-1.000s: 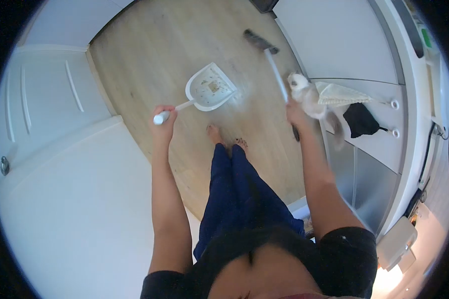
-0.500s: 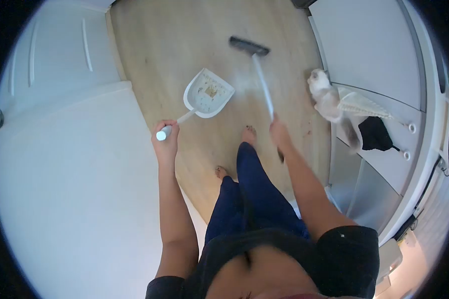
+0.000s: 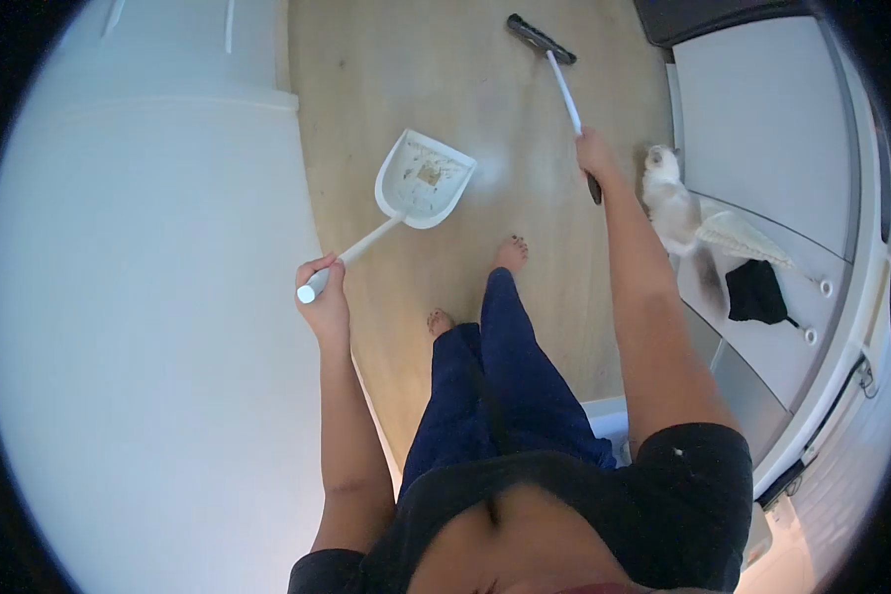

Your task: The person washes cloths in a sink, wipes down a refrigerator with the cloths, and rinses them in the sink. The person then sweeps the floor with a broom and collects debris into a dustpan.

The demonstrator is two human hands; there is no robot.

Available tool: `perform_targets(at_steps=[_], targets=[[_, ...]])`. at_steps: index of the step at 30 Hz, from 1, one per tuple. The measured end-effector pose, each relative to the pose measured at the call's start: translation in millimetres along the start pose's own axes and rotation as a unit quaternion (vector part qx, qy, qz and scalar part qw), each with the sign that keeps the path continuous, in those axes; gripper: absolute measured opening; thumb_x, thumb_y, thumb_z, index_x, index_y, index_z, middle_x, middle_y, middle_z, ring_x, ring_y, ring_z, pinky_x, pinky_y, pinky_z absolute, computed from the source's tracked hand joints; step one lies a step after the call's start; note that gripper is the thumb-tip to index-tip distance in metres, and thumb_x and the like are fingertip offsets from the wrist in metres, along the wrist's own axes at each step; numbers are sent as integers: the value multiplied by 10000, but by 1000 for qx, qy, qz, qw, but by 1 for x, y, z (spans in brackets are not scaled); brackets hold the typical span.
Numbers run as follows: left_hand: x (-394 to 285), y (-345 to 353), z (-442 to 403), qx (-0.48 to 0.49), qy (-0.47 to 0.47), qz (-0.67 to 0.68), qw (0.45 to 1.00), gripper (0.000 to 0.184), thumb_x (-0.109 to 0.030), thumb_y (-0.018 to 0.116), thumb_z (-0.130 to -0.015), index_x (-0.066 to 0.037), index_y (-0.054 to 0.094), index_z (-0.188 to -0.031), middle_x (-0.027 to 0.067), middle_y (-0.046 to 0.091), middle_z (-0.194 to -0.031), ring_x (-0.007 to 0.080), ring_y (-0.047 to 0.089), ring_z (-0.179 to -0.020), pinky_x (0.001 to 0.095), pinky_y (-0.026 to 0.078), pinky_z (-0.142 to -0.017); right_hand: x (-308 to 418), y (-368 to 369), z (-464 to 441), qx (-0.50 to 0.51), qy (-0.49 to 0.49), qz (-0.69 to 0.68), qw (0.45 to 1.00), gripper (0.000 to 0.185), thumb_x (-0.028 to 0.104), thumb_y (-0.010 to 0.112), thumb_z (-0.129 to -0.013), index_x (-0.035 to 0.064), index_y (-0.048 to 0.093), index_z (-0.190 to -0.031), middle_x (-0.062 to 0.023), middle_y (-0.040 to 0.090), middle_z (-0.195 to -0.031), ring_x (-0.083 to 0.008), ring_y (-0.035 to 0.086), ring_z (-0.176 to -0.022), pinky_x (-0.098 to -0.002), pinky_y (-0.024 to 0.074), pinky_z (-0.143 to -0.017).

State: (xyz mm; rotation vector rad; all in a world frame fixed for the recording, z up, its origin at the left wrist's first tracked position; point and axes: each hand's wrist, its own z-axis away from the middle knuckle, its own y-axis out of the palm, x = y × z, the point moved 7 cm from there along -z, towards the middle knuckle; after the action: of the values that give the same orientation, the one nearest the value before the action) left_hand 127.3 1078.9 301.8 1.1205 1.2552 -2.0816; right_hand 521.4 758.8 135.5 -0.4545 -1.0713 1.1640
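Observation:
My left hand (image 3: pixel 324 297) is wrapped round the white handle of a long-handled dustpan (image 3: pixel 444 203). The white pan lies on the wooden floor, its wide mouth facing away to the upper right, with crumbs and a brownish scrap inside. Out to the right, my right hand (image 3: pixel 598 156) grips the white stick of a broom (image 3: pixel 542 38). Its dark, narrow head rests at or near the floor, farther off than the dustpan and apart from it. The dark end of the broom handle pokes out below my fist.
A white-and-grey cat (image 3: pixel 668 203) is on the floor against the white cabinets (image 3: pixel 762 109) at right. A cream cloth (image 3: pixel 742 236) and a black cloth (image 3: pixel 757 292) hang there. A white wall (image 3: pixel 148 297) runs along my left. My bare feet stand on the wooden floor (image 3: pixel 396 59).
The broom and my right hand have moved forward and to the right, farther from the dustpan. My left hand has shifted slightly down and left. The view has turned a little.

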Motion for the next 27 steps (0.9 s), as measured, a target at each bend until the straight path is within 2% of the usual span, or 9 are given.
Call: perform_targets(at_steps=[3, 9, 10, 11, 13, 15, 21, 22, 27], targets=[[33, -16, 1, -42, -40, 26, 998, 68, -67, 620, -752, -21, 588, -790, 47, 569, -801, 125, 530, -725, 264, 432, -668, 55, 23, 10, 33, 27, 20, 999, 290, 172, 416, -839, -16, 535, -1026, -245, 596, -916, -370, 594, -825, -449, 472, -724], [80, -30, -9, -79, -30, 9, 996, 83, -79, 621, -740, -20, 597, -794, 42, 576, -774, 116, 510, -700, 253, 415, -650, 10, 164, 123, 72, 10, 43, 996, 413, 125, 412, -817, 36, 415, -1220, -289, 583, -850, -426, 576, -814, -496, 452, -696], [82, -35, -12, -90, -3, -2, 996, 99, -93, 625, -736, -21, 608, -803, 39, 593, -752, 105, 504, -687, 243, 408, -634, 42, 148, 191, 191, 42, 87, 977, 401, 265, 296, -918, 20, 415, -1213, -290, 496, -1129, -372, 506, -1046, -447, 383, -908], [73, -32, -18, -90, -4, -1, 996, 99, -93, 625, -736, -21, 608, -803, 39, 593, -752, 105, 504, -687, 243, 408, -634, 33, 155, 212, 144, -59, 129, 979, 376, 236, 375, -902, 58, 414, -1231, -308, 485, -1123, -385, 533, -992, -457, 404, -874], [66, -25, -30, -85, -21, 19, 996, 96, -92, 624, -734, -23, 610, -799, 34, 585, -734, 108, 501, -680, 244, 408, -632, 59, 121, 272, 294, 41, 70, 952, 389, 187, 425, -879, 112, 407, -1260, -310, 523, -1046, -374, 568, -929, -461, 429, -828], [60, -25, -34, -92, -23, 16, 995, 94, -90, 624, -734, -22, 610, -796, 30, 579, -724, 107, 498, -673, 245, 408, -628, 41, 107, 276, 282, -4, 53, 958, 398, 181, 419, -878, 128, 397, -1272, -296, 546, -999, -376, 575, -908, -462, 436, -805], [69, -28, -42, -111, -54, 26, 992, 80, -65, 620, -739, -17, 597, -797, 41, 576, -777, 123, 515, -714, 258, 420, -659, 69, 62, 125, 86, -180, 58, 978, 346, 185, 408, -871, 47, 481, -1179, -244, 591, -939, -347, 582, -902, -435, 450, -772], [80, -24, -44, -101, -114, 39, 988, 73, -42, 616, -744, -15, 583, -804, 58, 584, -834, 143, 539, -766, 269, 433, -703, 77, 64, 84, 99, -86, 77, 988, 344, 201, 411, -867, 39, 489, -1160, -242, 592, -933, -357, 587, -879, -443, 450, -768], [92, -10, -60, -111, -103, 33, 988, 75, -48, 616, -746, -20, 585, -808, 58, 585, -847, 142, 538, -766, 267, 432, -697, 102, 95, -70, 93, -58, 93, 990, 274, 162, 401, -839, -5, 509, -1028, -240, 600, -848, -364, 607, -762, -471, 466, -701]])
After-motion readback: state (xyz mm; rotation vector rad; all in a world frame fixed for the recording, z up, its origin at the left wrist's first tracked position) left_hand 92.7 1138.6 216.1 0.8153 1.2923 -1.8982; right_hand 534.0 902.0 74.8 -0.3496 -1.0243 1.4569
